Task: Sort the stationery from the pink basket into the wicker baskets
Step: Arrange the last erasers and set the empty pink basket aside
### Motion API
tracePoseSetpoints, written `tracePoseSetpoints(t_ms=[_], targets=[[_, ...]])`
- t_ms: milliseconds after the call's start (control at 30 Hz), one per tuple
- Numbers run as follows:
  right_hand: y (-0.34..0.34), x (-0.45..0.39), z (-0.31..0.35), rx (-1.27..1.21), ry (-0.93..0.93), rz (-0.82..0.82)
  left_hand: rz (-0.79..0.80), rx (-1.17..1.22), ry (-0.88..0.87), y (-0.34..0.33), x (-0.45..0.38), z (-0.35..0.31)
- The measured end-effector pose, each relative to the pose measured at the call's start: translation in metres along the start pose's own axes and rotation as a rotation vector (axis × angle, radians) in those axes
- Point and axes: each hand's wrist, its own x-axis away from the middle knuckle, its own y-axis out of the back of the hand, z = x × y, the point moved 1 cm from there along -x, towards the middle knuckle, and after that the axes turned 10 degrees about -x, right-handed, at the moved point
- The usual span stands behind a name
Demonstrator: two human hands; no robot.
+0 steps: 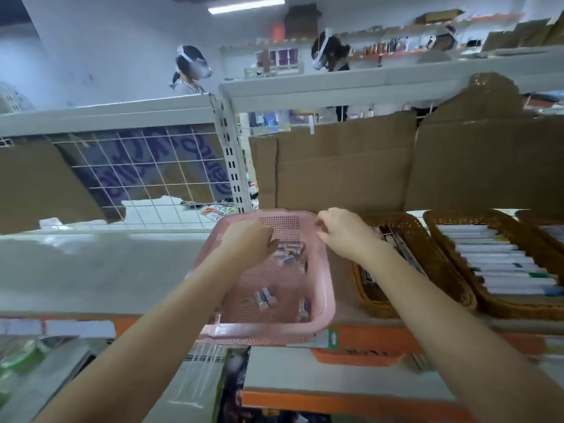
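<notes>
While small boxes [288, 254] lie scattered in pink basket [323, 288], pens [506, 264] fill wicker basket [457, 248], left hand [248, 239] curled over boxes, grip unclear, right hand [341, 232] loosely curled at rim.

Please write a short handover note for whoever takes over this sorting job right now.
Left hand: reaching into the pink basket, fingers curled over the far pile of small packs; blur hides whether it holds any.
Right hand: over the basket's right rim, fingers loosely curled, nothing visible in it.
Wicker baskets stand to the right on the same shelf, already holding stationery.
Left: packs in the far pile and a few near the front still need sorting.
</notes>
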Motion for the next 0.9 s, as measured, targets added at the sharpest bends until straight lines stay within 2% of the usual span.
tracePoseSetpoints(t_ms=[133,267,467,600,767,900], targets=[[-0.03,-0.009,0.026,-0.003,-0.02,-0.002,0.035,0.082,-0.001,-0.027,0.007,0.019],[-0.047,0.001,0.047,-0.012,-0.034,0.01,0.003,0.171,-0.056,-0.044,0.018,0.02],[-0.065,0.047,0.073,-0.043,-0.008,-0.01,0.068,0.182,-0.128,-0.067,0.027,0.011],[-0.07,0.085,0.082,-0.006,-0.009,-0.04,0.129,0.206,-0.116,-0.07,0.027,0.007],[-0.081,0.107,0.084,0.017,0.064,-0.221,0.19,0.25,-0.125,-0.073,0.028,0.001],[-0.086,0.107,0.08,-0.03,0.127,-0.325,0.363,0.336,-0.098,-0.077,0.027,-0.009]])
